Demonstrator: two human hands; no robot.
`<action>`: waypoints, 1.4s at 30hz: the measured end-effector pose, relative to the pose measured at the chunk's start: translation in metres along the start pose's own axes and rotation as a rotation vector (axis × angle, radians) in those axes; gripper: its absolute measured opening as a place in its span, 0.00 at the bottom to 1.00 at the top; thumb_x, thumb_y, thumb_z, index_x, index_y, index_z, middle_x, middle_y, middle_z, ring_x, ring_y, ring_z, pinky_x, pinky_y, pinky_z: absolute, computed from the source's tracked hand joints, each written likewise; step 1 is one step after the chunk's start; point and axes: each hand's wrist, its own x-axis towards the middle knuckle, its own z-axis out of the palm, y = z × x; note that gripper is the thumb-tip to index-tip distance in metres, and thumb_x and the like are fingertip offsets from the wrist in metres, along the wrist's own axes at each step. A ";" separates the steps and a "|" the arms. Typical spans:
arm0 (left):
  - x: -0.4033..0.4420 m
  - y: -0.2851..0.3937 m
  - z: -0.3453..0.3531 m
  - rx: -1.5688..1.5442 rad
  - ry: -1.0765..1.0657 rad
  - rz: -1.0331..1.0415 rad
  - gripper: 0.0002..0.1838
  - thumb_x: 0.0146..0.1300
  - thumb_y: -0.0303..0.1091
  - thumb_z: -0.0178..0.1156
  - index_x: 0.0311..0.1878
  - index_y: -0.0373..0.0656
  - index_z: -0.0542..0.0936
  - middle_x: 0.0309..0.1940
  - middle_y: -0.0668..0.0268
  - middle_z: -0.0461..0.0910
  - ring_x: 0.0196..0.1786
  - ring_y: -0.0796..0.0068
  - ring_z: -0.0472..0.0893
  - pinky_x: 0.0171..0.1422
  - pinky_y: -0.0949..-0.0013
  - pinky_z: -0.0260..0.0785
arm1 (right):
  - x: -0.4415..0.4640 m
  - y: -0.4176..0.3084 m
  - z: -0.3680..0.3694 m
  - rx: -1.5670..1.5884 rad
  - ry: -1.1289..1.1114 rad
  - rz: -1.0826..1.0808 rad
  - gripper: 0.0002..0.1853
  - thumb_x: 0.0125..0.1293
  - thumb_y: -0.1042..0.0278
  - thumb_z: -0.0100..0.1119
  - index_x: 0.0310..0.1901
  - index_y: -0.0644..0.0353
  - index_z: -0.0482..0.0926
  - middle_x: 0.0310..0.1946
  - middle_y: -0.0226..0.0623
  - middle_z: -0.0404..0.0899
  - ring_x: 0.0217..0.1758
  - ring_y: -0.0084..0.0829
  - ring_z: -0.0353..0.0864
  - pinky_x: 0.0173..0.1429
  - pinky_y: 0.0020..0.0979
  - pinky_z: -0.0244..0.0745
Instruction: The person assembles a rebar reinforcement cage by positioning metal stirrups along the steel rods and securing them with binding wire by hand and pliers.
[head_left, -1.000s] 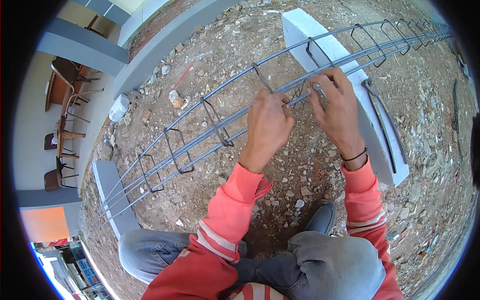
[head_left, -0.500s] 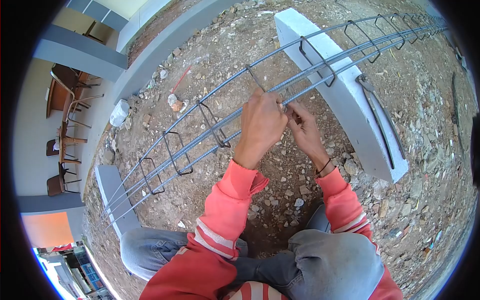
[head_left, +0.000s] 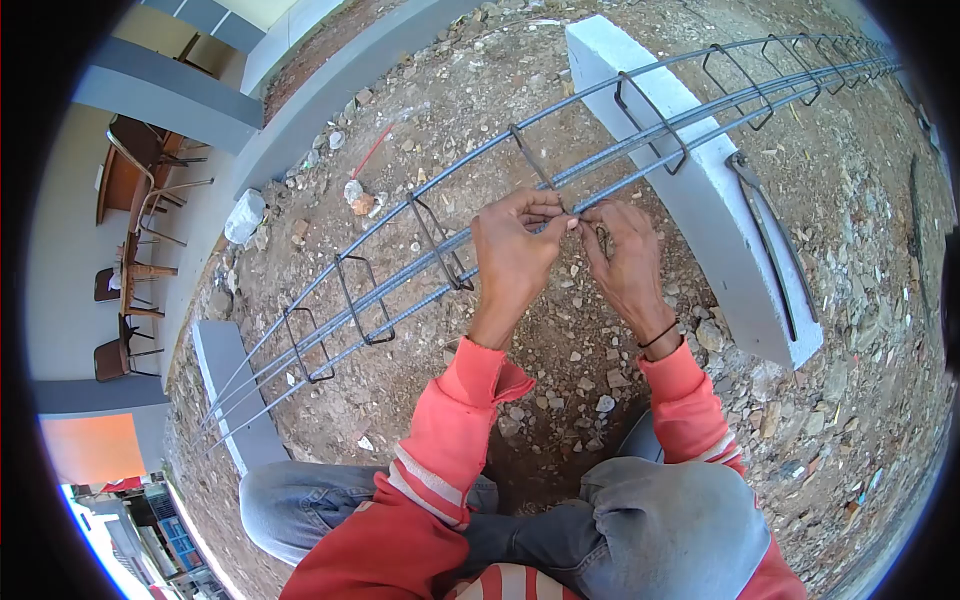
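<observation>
A long cage of steel rebar (head_left: pixel 378 291) runs across the view, with bent square stirrups (head_left: pixel 440 240) around its bars. My left hand (head_left: pixel 516 250) is closed in a pinch at the near bar, beside a stirrup (head_left: pixel 530 155). Facing it, my right hand (head_left: pixel 628 258) pinches at the same spot, its fingertips nearly meeting those of the left. Whatever lies between the fingers is too small to make out. To the right, the cage rests over a pale grey block (head_left: pixel 700 220). Dark long-handled pincers (head_left: pixel 768 245) lie on that block.
A second grey block (head_left: pixel 237 385) supports the cage's left end. Rough soil with stones (head_left: pixel 560 385) surrounds my bent knees (head_left: pixel 670 510). A low grey kerb (head_left: pixel 310 125) curves behind, with a white lump (head_left: pixel 245 217) near it. Chairs (head_left: pixel 125 355) stand on the porch at left.
Both hands have drawn slightly down toward me. My left hand has turned, so its thumb and fingers now show pinched, and my right hand has moved right a little. The view shifted slightly.
</observation>
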 end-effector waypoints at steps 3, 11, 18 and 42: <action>0.002 -0.001 0.000 -0.009 -0.017 -0.037 0.11 0.55 0.20 0.73 0.41 0.28 0.84 0.34 0.59 0.87 0.37 0.76 0.86 0.44 0.74 0.80 | -0.003 0.003 0.007 0.255 -0.091 0.146 0.07 0.63 0.74 0.68 0.42 0.63 0.85 0.32 0.37 0.80 0.35 0.41 0.80 0.45 0.37 0.75; -0.014 -0.004 0.010 0.193 0.162 0.333 0.05 0.55 0.20 0.69 0.35 0.36 0.88 0.30 0.60 0.87 0.35 0.68 0.87 0.42 0.70 0.77 | -0.001 0.003 0.004 0.310 -0.150 0.188 0.06 0.67 0.78 0.62 0.43 0.65 0.86 0.25 0.43 0.76 0.29 0.32 0.77 0.35 0.32 0.71; -0.021 -0.022 0.009 0.244 0.172 0.564 0.10 0.56 0.18 0.65 0.40 0.39 0.89 0.38 0.57 0.86 0.40 0.61 0.87 0.44 0.66 0.78 | -0.017 -0.039 -0.019 0.132 -0.097 0.267 0.05 0.65 0.76 0.62 0.39 0.65 0.84 0.24 0.51 0.77 0.26 0.49 0.79 0.32 0.41 0.71; -0.022 -0.023 0.003 0.287 0.055 0.564 0.12 0.54 0.21 0.64 0.43 0.41 0.88 0.43 0.59 0.86 0.43 0.61 0.88 0.49 0.64 0.80 | -0.038 0.049 0.031 2.239 -0.658 1.415 0.10 0.78 0.63 0.54 0.42 0.59 0.79 0.21 0.21 0.66 0.23 0.17 0.66 0.25 0.18 0.65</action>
